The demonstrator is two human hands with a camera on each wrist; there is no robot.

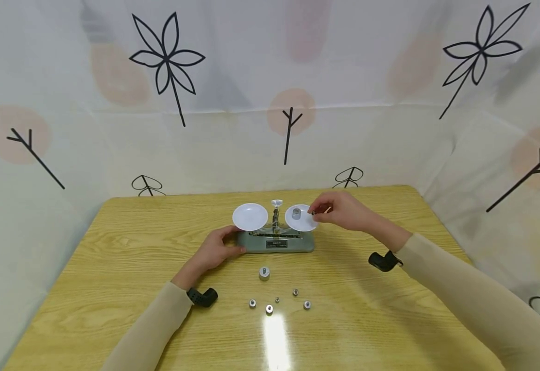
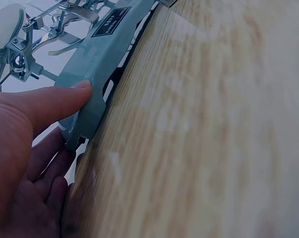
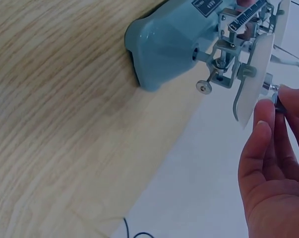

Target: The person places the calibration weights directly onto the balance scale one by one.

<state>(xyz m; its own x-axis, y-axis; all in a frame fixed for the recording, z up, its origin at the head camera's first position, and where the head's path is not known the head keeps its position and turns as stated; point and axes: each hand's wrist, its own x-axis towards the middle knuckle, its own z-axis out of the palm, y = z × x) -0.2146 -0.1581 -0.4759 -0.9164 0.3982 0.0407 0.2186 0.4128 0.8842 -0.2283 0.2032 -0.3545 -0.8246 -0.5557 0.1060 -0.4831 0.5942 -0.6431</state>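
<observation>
A balance scale (image 1: 253, 247) with a grey-green base and two white pans stands on the wooden table. My left hand (image 1: 215, 249) grips the left end of that base, thumb on its front and fingers behind, as the left wrist view shows. Nothing lies on the left pan (image 1: 250, 216). A metal weight (image 1: 296, 214) stands on the right pan (image 1: 304, 223). Over the right edge of this pan, my right hand (image 1: 341, 210) pinches a small weight (image 3: 279, 104) between thumb and fingertips, which partly hide it.
In front of the scale, a larger knobbed weight (image 1: 264, 274) stands on the table (image 1: 158, 242). Several smaller weights (image 1: 269, 309) are spread nearer to me. Behind the table's back edge hangs a pale cloth (image 1: 233, 149) printed with plants.
</observation>
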